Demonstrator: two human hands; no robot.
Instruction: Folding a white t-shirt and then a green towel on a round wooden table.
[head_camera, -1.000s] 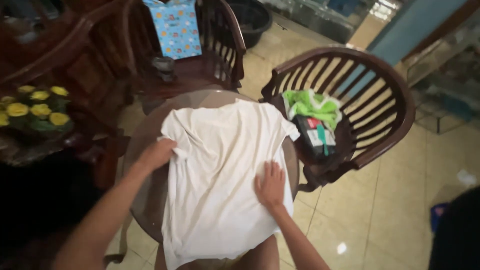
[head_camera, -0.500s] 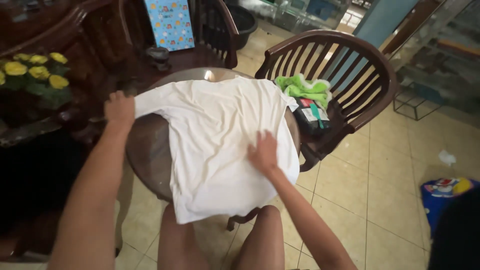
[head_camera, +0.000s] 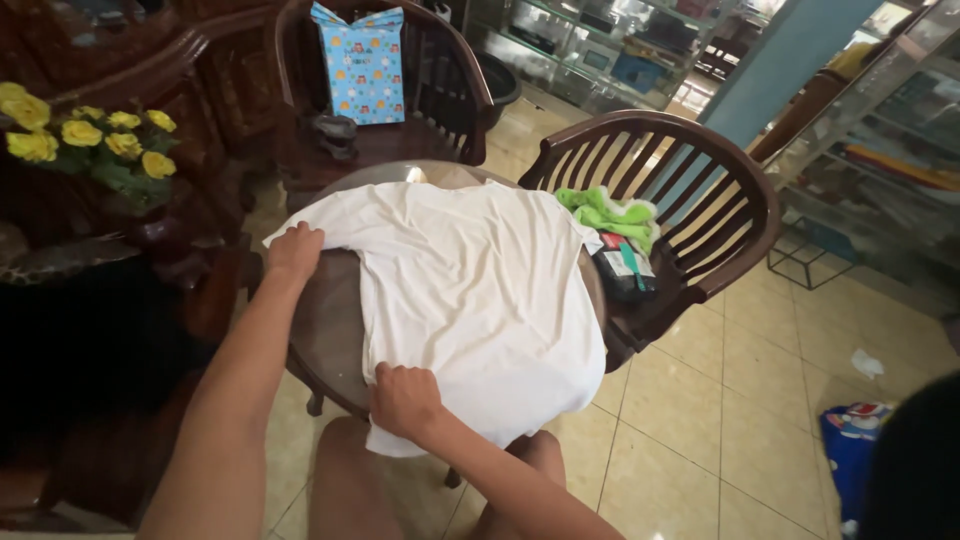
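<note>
A white T-shirt lies spread over a small round dark wooden table, its hem hanging off the near edge. My left hand rests on the left sleeve and pinches its edge. Closed around the shirt's lower left hem, at the table's near edge, is my right hand. My bare knees show below the table.
A curved wooden chair on the right holds a green cloth and a dark packet. Another chair behind carries a blue patterned gift bag. Yellow flowers stand at left. A tiled floor lies right, with a blue bag.
My right hand left the shirt's middle right and came down to grip the lower left hem. My left hand pulled the sleeve out to the left and now rests on it.
</note>
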